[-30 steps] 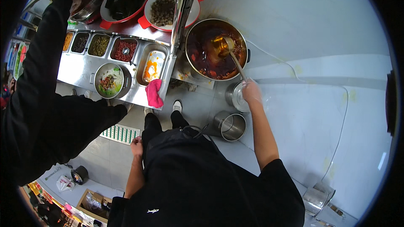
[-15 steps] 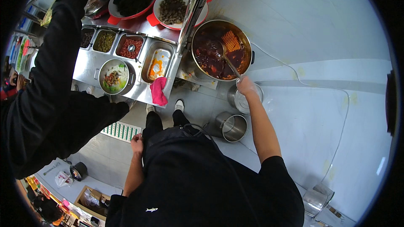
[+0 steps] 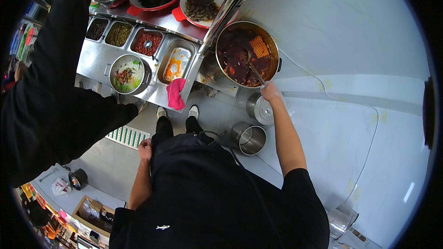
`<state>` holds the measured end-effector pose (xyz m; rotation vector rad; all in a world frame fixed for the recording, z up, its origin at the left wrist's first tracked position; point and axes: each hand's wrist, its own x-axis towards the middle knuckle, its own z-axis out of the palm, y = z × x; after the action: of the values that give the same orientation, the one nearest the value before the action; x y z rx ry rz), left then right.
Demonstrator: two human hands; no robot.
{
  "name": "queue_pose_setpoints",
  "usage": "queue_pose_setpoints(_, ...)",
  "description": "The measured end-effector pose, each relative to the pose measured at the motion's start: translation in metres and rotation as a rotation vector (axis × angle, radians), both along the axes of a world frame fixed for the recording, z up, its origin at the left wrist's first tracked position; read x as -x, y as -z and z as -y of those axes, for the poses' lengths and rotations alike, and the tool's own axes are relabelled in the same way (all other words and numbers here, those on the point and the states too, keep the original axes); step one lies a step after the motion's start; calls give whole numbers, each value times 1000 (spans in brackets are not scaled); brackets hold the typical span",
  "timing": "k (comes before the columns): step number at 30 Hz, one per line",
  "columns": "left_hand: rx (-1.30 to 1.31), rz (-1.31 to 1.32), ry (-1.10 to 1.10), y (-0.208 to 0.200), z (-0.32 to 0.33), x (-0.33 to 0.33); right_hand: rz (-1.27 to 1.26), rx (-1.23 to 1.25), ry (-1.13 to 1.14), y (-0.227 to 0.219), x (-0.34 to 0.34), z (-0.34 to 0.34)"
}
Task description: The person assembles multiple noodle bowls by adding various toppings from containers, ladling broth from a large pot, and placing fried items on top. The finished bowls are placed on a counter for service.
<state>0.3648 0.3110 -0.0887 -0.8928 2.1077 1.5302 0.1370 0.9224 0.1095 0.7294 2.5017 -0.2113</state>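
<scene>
My right hand (image 3: 271, 92), in a clear plastic glove, grips the end of a long-handled ladle (image 3: 256, 73). The ladle's bowl is partly sunk in dark red broth inside a large steel pot (image 3: 278, 55). A ridged orange-brown slab (image 3: 259, 46) lies in the broth at the far right of the pot. Down beside my left thigh hangs my left hand (image 3: 145, 148), fingers loosely curled, with nothing visible in them.
Left of the pot, a steel counter (image 3: 94, 57) carries a two-handled pot of food (image 3: 129, 74), topping trays (image 3: 146, 42) and a pink cloth (image 3: 175, 94). Red-rimmed bowls (image 3: 200, 4) stand behind. A person in black sleeves (image 3: 46, 96) works at left. Empty steel pots (image 3: 251, 139) stand below.
The whole view has shifted slightly. The ladle has moved a little left within the pot, and its bowl shows less above the broth. My left hand still hangs by my thigh.
</scene>
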Motion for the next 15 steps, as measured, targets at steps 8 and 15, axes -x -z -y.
queue_pose_setpoints(8, 40, -38, -22, -5, 4, 1, 128, 8, -105, 9, 8, -6)
queue_pose_setpoints(15, -37, -14, -25, 29, 32, 2, 44, 73, 25, 14, -8, -33)
